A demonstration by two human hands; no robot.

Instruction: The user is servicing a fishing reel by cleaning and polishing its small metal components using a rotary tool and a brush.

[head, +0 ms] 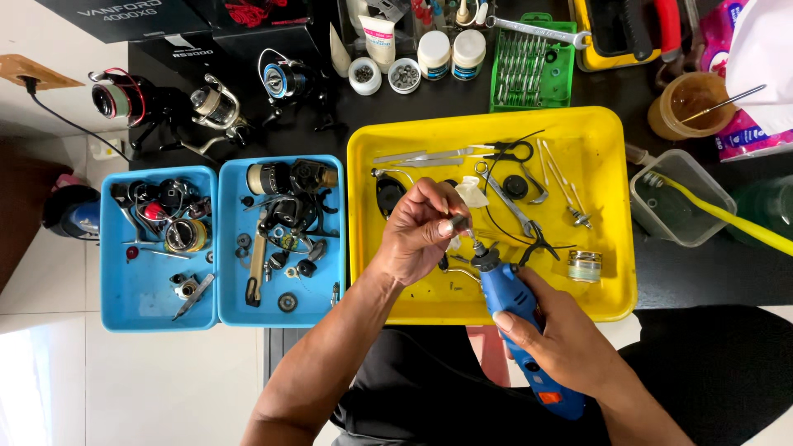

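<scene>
The right hand [562, 343] grips a blue plastic rotary tool [516, 318], its long axis slanting up-left. Its tip points at a small metal part [457, 223] pinched in the left hand's [421, 231] fingers above the yellow plastic tray [607, 289].

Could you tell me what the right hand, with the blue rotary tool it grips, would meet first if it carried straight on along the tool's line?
Probably the small metal part pinched in the left hand; the blue rotary tool in the right hand points up-left at it, though depth is unclear.

Black worktable [710, 281], pale tiled floor [49, 281], bright daylight

Single head-worn view, looking steeply down, close over the dark worktable [462, 95], rectangular yellow plastic tray [611, 132] centred, both forearms entering from below.
</scene>
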